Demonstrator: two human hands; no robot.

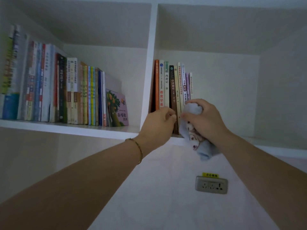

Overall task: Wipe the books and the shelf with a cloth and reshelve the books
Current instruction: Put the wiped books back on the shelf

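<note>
Directly ahead of both hands, in the right compartment of the white shelf (103,130), stands a short row of upright books (172,87), spines facing outward and long axes vertical, packed against the central divider (149,67). The left hand (157,122) is at the foot of these spines with its fingers curled in against the lower end of the dark brown book (172,97); whether it actually pinches that spine or only touches it cannot be told, since the fingertips are turned away from the camera. The right hand (202,118), just beside it and slightly farther right, is closed around a bunched pale blue cloth (199,140) printed with small figures, the loose end of which hangs below the shelf edge. Both hands lie level with the bases of the books, so the left is nearer the brown volume and the cloth nearer the thin books at the row's right end. Legible spine titles include 西游记 and 中国通史; a pink picture book (118,110) leaning in the left compartment shows an orange tree and writing too small to read surely. Below the shelf, a wall socket (211,185) carries a yellow label (211,175) reading 小心触电. Withdrawing a book would probably call for a pull toward the person, along the shelf's depth.
</note>
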